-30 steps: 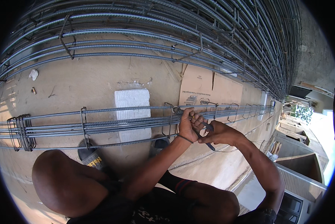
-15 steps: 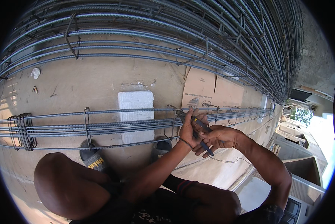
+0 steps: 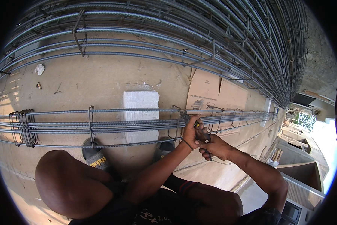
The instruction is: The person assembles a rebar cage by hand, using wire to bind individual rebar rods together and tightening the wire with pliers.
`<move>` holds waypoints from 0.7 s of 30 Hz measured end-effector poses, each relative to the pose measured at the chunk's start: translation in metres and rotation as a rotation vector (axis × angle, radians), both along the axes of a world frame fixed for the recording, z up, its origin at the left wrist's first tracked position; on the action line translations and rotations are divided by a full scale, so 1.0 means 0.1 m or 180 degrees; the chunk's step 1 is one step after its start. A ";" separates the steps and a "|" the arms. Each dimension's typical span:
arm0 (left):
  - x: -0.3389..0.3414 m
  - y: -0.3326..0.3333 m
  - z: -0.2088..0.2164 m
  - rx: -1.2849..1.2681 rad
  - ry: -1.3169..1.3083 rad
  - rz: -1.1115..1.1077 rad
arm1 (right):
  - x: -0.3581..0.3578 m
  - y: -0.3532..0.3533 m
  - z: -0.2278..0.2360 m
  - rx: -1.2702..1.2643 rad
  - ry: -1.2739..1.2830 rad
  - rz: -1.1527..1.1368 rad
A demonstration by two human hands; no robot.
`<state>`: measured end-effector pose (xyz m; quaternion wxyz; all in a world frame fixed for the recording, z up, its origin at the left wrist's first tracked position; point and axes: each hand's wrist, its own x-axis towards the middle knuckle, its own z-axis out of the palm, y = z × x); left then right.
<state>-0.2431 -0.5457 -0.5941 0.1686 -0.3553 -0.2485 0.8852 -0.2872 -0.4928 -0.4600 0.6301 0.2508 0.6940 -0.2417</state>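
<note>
Dark-handled pliers (image 3: 185,116) have their jaws at a bent steel stirrup (image 3: 173,122) on the rebar cage, by its far top bar. My left hand (image 3: 190,132), a dark band at its wrist, is closed around the pliers just behind the jaws. Lower and to the right, my right hand (image 3: 215,145) is wrapped around the handles, most of which it hides. A thin wire (image 3: 247,156) trails to the right from near my right hand. Any wire within the jaws is too small to make out. The long rebar cage (image 3: 112,125) runs left to right before me.
White foam block (image 3: 141,101) lies beneath the cage; flattened cardboard (image 3: 204,88) is right of it. Several bunched stirrups (image 3: 27,128) hang at the cage's left end. A large stack of rebar cages (image 3: 213,28) fills the far side. My sandalled foot (image 3: 94,152) is near the cage's front bar.
My right hand has closed around the plier handles, which stood apart with its fingers loosely spread. The jaws stay at the same stirrup. The view has shifted slightly.
</note>
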 end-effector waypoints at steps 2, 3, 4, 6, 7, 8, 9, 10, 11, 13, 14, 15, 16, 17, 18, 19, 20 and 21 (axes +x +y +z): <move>0.02 0.00 -0.01 -0.0193 0.0133 0.0104 | 0.12 0.05 -0.06 -0.0036 0.0238 0.0361; 0.05 0.00 -0.01 -0.0334 0.0152 0.0148 | 0.18 0.08 -0.09 -0.0122 0.0519 0.0597; 0.08 -0.01 -0.02 -0.0323 0.0163 0.0131 | 0.25 0.10 -0.12 -0.0207 0.0799 0.0832; 0.14 -0.02 -0.06 -0.0385 0.0456 0.0049 | 0.38 0.08 -0.15 -0.0033 0.0898 0.0926; 0.15 0.00 -0.06 -0.0442 0.0446 -0.0045 | 0.44 0.09 -0.15 0.0012 0.1068 0.1073; 0.17 0.01 -0.11 -0.0452 0.0458 -0.0044 | 0.47 0.09 -0.16 0.0039 0.1241 0.1236; 0.19 0.01 -0.17 -0.0460 0.0650 0.0045 | 0.46 0.10 -0.18 0.0102 0.1145 0.1253; 0.20 0.02 -0.21 -0.0467 0.0843 0.0136 | 0.43 0.09 -0.15 0.0097 0.1160 0.1257; 0.16 -0.01 -0.14 -0.0484 0.0853 0.0128 | 0.37 0.09 -0.13 0.0165 0.1079 0.1244; 0.01 -0.06 0.13 -0.0589 0.0091 -0.0054 | 0.25 0.15 -0.06 0.0125 0.1780 0.2527; -0.02 -0.05 0.13 -0.0618 0.0081 -0.0036 | 0.17 0.16 -0.03 0.0172 0.1912 0.2661; -0.04 -0.03 0.12 -0.0703 -0.0065 -0.0037 | 0.07 0.07 0.03 0.0360 0.1975 0.3151; -0.06 -0.03 0.10 -0.0785 -0.0212 -0.0036 | 0.00 0.00 0.08 0.0554 0.2032 0.3641; -0.09 -0.08 0.22 -0.0581 -0.0206 0.0105 | 0.03 0.03 0.08 0.0598 0.2022 0.3633; -0.14 -0.05 0.22 -0.0545 -0.0191 0.0085 | 0.07 0.07 0.04 0.0812 0.2458 0.4293; -0.19 -0.02 0.24 -0.0427 -0.0192 0.0159 | 0.11 0.12 0.02 0.1029 0.2886 0.4959; -0.23 0.00 0.19 -0.0347 -0.0214 0.0289 | 0.14 0.15 -0.02 0.1008 0.2897 0.4994; -0.24 0.02 0.15 -0.0348 -0.0221 0.0330 | 0.17 0.16 -0.06 0.1098 0.3095 0.5184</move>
